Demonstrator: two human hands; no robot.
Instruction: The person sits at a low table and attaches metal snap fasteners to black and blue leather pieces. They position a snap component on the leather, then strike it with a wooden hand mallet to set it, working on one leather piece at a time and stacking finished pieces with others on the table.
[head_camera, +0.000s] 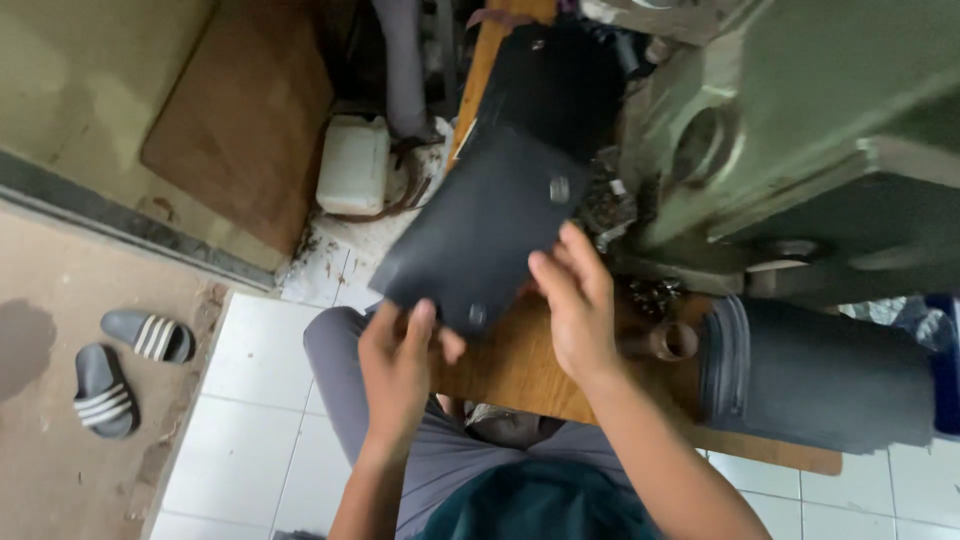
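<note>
A flat black leather piece (480, 225) with metal snap studs is held tilted above the near edge of a wooden workbench (520, 370). My left hand (400, 365) pinches its lower corner from below. My right hand (575, 300) rests on its lower right edge with the fingers spread along it. Another black leather piece (555, 85) lies further back on the bench, beside the green metal press machine (800, 140).
A stack of dark leather pieces (815, 375) sits at the right of the bench, with a small metal ring (675, 342) beside it. On the floor stand a white plastic jug (353, 165), a brown board (245, 115) and a pair of striped slippers (120, 365).
</note>
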